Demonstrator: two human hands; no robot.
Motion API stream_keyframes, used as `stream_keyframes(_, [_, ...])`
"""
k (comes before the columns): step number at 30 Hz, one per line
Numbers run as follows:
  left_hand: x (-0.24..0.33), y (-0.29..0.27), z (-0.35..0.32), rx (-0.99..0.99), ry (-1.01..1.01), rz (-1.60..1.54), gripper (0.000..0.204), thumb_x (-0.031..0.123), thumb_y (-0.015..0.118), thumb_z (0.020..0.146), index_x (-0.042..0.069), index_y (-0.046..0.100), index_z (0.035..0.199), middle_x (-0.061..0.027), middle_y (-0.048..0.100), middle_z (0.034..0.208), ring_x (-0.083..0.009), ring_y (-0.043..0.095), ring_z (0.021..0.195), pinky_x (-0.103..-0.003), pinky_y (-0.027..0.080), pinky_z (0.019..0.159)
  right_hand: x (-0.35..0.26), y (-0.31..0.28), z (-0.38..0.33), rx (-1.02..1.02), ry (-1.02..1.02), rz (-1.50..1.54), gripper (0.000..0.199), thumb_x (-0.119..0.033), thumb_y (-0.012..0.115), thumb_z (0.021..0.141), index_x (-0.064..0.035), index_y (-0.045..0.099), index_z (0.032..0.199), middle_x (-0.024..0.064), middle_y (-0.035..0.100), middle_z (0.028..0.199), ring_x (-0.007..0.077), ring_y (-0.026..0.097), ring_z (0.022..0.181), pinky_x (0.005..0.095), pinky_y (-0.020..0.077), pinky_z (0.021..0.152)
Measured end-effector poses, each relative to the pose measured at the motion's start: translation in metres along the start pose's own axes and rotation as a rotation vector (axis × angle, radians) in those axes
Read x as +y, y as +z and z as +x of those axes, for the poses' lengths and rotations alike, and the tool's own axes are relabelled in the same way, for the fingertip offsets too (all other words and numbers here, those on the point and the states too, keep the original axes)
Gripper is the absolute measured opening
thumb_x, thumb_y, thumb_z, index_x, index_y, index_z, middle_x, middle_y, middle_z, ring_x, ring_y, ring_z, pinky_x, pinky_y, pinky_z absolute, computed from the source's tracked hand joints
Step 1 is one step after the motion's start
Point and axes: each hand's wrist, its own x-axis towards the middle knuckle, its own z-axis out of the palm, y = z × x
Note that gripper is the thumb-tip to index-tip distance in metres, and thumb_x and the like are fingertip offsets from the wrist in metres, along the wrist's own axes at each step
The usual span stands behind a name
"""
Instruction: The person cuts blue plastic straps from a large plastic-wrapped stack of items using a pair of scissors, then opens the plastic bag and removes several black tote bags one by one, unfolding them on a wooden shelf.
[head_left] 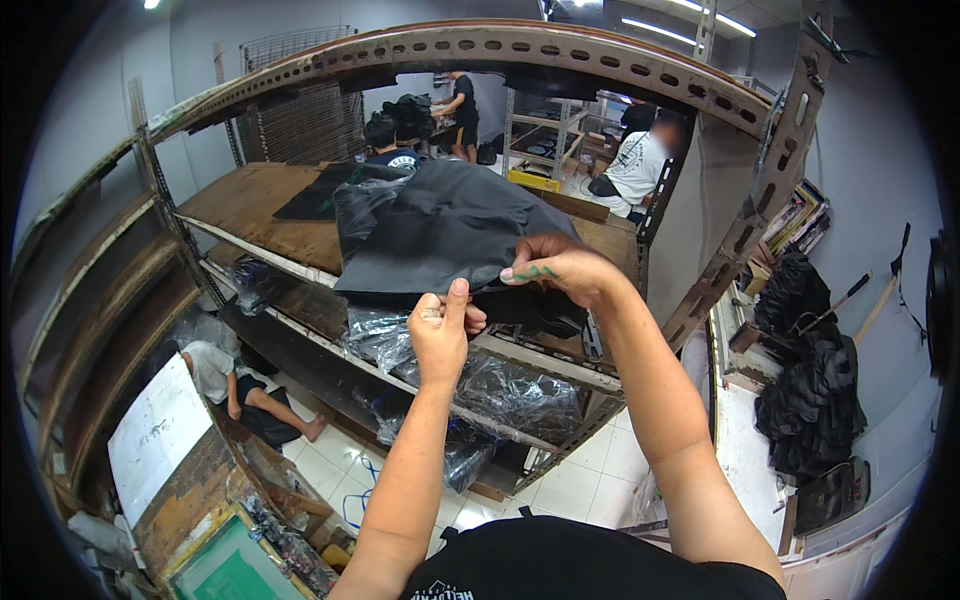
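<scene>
Extending forward, black fabric (450, 230) lay beyond the left hand (441, 335) and right hand (563, 272), fingers (475, 318) apparently pinching its near edge.

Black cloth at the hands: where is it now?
Head view, centre: the black cloth lies over the wooden shelf, its near edge at the left hand and right hand.

Matt black cloth (450, 228), glossy plastic wrap (520, 392).

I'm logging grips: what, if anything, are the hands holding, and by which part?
A black fabric piece: the left hand and right hand hold its near edge.
</scene>
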Motion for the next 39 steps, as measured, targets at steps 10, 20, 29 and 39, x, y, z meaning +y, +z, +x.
stream_keyframes(10, [0.007, -0.008, -0.001, 0.003, -0.134, 0.073, 0.039, 0.029, 0.072, 0.098, 0.002, 0.056, 0.075, -0.0115, 0.067, 0.063, -0.0135, 0.062, 0.05, -0.025, 0.051, 0.048, -0.041, -0.015, 0.017, 0.626, -0.309, -0.363, 0.025, -0.024, 0.081, 0.086, -0.0031, 0.067, 0.088, 0.0089, 0.069, 0.081, 0.019, 0.061, 0.073, 0.0353, 0.0481, 0.071])
stream_keyframes(20, [0.089, 0.007, -0.024, -0.057, 0.319, 0.905, 0.043, 0.037, 0.076, 0.091, 0.001, 0.065, 0.071, -0.0124, 0.056, 0.059, -0.0226, 0.056, 0.054, -0.039, 0.043, 0.055, -0.058, -0.015, 0.006, 0.724, -0.35, -0.511, 0.024, -0.021, 0.08, 0.086, -0.0034, 0.063, 0.089, 0.0139, 0.068, 0.079, 0.0277, 0.064, 0.072, 0.0392, 0.0498, 0.069])
stream_keyframes(29, [0.037, 0.058, 0.141, -0.569, -0.018, 1.668, 0.043, 0.027, 0.063, 0.094, 0.006, 0.062, 0.132, -0.0209, 0.054, 0.146, -0.0384, 0.045, 0.14, -0.047, 0.038, 0.116, -0.048, 0.008, -0.008, 0.794, -0.474, -0.573, 0.02, -0.014, 0.074, 0.091, -0.0005, 0.06, 0.088, 0.0121, 0.06, 0.072, 0.0208, 0.054, 0.064, 0.0353, 0.0457, 0.064])
stream_keyframes(39, [-0.019, 0.028, 0.18, -0.591, 0.885, 1.578, 0.066, 0.043, 0.049, 0.1, 0.017, 0.033, 0.159, -0.0098, 0.028, 0.166, -0.0287, 0.021, 0.155, -0.044, 0.011, 0.128, -0.039, 0.047, -0.04, 0.632, -0.669, -0.688, 0.017, -0.01, 0.073, 0.09, -0.003, 0.057, 0.09, 0.015, 0.062, 0.083, 0.0364, 0.064, 0.076, 0.0446, 0.0495, 0.067])
